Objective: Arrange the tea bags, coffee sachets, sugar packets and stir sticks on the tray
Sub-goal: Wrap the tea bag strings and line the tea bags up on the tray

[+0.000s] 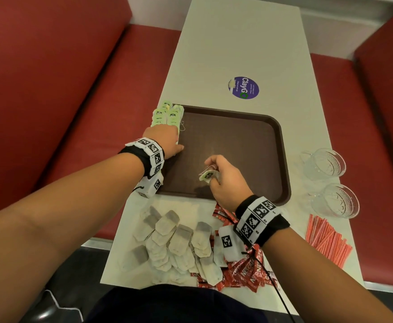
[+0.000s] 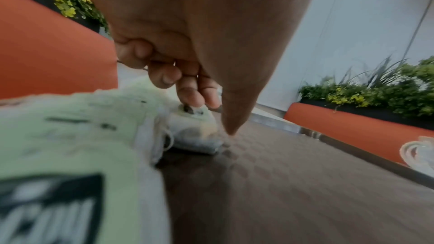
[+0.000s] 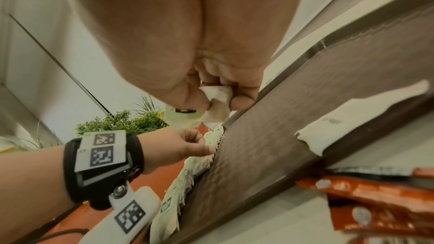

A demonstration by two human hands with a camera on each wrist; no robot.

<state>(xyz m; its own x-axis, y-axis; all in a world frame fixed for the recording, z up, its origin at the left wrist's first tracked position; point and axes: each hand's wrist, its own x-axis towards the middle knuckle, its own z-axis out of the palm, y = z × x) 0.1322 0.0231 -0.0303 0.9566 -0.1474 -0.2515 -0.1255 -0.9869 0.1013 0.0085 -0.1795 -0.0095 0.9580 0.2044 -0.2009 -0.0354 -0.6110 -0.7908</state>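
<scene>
A brown tray [image 1: 237, 141] lies on the pale table. A row of tea bags [image 1: 167, 115] with green tags runs along the tray's left edge. My left hand [image 1: 170, 141] sits on the near part of that row. Its curled fingers [image 2: 187, 97] press a tea bag [image 2: 197, 136] there, with the thumb tip down beside it. My right hand [image 1: 216, 171] hovers over the tray's near middle and pinches one green-tagged tea bag [image 1: 207, 176], also seen crumpled between thumb and fingers [image 3: 217, 112]. Loose tea bags [image 1: 174, 238], red coffee sachets [image 1: 244, 271] and red stir sticks [image 1: 328, 241] lie on the table near me.
Two glass cups [image 1: 326, 164] [image 1: 337, 201] stand right of the tray. A purple sticker [image 1: 243, 87] marks the table beyond it. Red bench seats [image 1: 74, 101] flank the table on both sides. Most of the tray's surface is bare.
</scene>
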